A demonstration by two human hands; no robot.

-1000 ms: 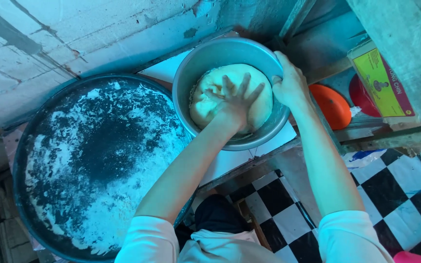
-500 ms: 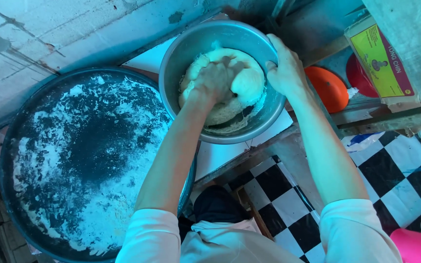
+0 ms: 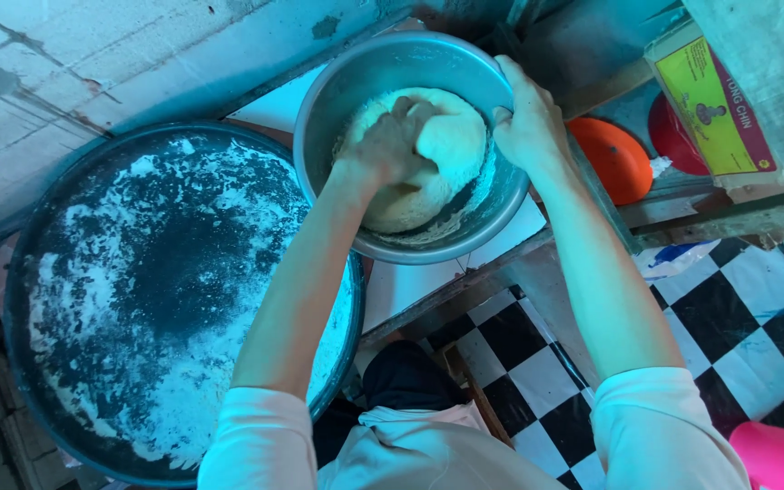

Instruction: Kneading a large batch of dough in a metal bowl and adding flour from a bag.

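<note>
A round metal bowl [image 3: 356, 82] sits on a white counter and holds a big lump of pale dough [image 3: 451, 145]. My left hand [image 3: 387, 145] is inside the bowl, fingers curled into the dough and gripping it. My right hand [image 3: 526, 122] clasps the bowl's right rim, thumb inside the wall. Dough smears coat the bowl's lower inner wall.
A large round dark tray [image 3: 147, 290] dusted with white flour lies left of the bowl, its edge under my left forearm. An orange lid [image 3: 617, 159] and a yellow-green box [image 3: 714, 100] sit on a shelf to the right. Checkered floor and a pink container [image 3: 782, 454] lie below.
My left hand went from lying spread on top of the dough to digging in and clenching it. The dough has folded and shifted. My right hand stays on the rim.
</note>
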